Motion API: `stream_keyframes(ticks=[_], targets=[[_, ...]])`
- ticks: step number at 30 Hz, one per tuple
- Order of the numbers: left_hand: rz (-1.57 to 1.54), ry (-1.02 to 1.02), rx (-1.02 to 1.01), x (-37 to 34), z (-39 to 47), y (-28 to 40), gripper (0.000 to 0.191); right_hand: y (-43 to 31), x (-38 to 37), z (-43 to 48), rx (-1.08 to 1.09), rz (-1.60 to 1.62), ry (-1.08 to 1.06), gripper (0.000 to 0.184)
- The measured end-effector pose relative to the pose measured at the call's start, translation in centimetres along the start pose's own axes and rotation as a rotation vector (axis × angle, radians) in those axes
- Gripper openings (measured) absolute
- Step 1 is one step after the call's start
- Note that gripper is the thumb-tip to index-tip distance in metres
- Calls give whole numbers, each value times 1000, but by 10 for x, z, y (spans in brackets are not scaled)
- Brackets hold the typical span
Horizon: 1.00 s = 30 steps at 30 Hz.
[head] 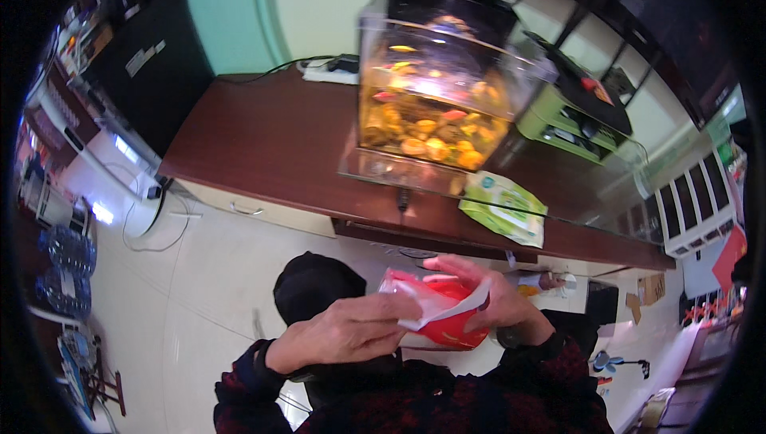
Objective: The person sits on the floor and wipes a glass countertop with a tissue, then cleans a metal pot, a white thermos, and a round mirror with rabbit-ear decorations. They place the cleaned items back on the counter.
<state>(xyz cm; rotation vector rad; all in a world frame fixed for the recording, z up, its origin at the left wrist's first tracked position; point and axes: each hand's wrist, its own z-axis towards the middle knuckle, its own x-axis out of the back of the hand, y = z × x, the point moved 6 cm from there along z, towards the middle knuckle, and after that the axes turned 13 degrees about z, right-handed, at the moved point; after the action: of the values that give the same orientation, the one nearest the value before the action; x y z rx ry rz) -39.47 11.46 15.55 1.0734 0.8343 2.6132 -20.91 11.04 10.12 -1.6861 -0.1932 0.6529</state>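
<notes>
Close to my body, both hands are at a red packet (453, 329) with a white sheet, perhaps paper or tissue (434, 308), at its top. My left hand (353, 326) grips the white sheet and the packet's near left side between thumb and fingers. Around the packet's right side curls my right hand (499, 305), its fingers over the top. The packet's contents are hidden. Beyond the hands, a green and white pack of wet wipes (505, 209) lies on the dark red wooden desk (263, 141).
A lit glass fish tank (434, 87) stands on the desk, beside a green organizer (556, 120). A power strip (329, 72) lies left of the tank. Below the desk's left part is a drawer (257, 203). Large water bottles (66, 272) stand on the floor at far left.
</notes>
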Motion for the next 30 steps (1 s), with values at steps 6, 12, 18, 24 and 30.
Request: stream_keyframes(ticks=[6, 12, 18, 24, 30], targets=[[9, 425, 132, -73, 35, 0, 40, 28, 49, -83, 67, 261, 571, 37], [-1226, 337, 531, -203, 31, -5, 114, 31, 76, -125, 443, 84, 696, 44], [-1312, 507, 792, -216, 23, -14, 83, 8, 65, -140, 336, -438, 443, 50], [-965, 576, 729, -213, 42, 0, 102, -36, 54, -161, 421, -676, 537, 50], [-1021, 610, 735, -246, 44, 21, 97, -36, 67, -187, 435, -689, 705, 28]])
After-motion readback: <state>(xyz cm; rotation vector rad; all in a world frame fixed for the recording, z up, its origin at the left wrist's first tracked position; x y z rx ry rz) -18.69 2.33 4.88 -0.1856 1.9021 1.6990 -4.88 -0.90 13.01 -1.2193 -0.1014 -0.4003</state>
